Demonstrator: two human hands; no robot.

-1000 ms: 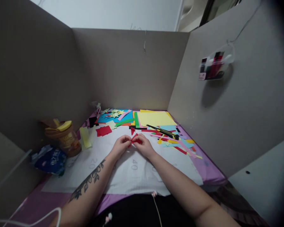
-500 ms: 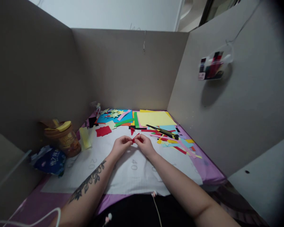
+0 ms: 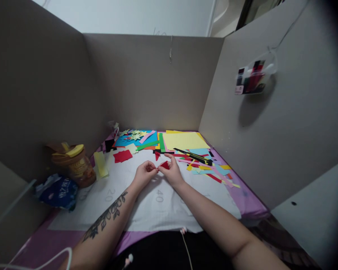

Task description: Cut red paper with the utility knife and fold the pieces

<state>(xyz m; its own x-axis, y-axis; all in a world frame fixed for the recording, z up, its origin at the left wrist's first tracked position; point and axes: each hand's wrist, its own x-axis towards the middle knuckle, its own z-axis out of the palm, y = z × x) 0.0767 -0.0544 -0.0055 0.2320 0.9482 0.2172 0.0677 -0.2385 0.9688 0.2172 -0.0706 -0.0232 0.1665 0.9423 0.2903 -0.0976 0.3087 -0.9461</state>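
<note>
A small piece of red paper (image 3: 165, 165) is pinched between my two hands over the white sheet (image 3: 146, 213). My left hand (image 3: 145, 173) has its thumb and fingertips closed at the paper's left end. My right hand (image 3: 173, 172) grips the paper with the thumb, its index finger lifted away. Just beyond the fingers lies a small red paper scrap (image 3: 157, 155). To the left rest several red paper squares (image 3: 123, 156). A yellow-and-black utility knife (image 3: 198, 158) and a pair of dark tweezers or a similar thin tool (image 3: 181, 150) lie right of my hands.
Coloured paper strips (image 3: 214, 172) are scattered on the right. Behind are yellow sheets (image 3: 186, 141) and a blue sheet (image 3: 124, 141) with cut paper stars (image 3: 136, 135). A brown cup (image 3: 80, 168) and a blue packet (image 3: 59, 192) stand left. Grey partitions (image 3: 154, 86) enclose the table.
The red paper has turned and shows a broader face by my right palm. My right index finger has lifted and stretched out. My left hand has hardly moved.
</note>
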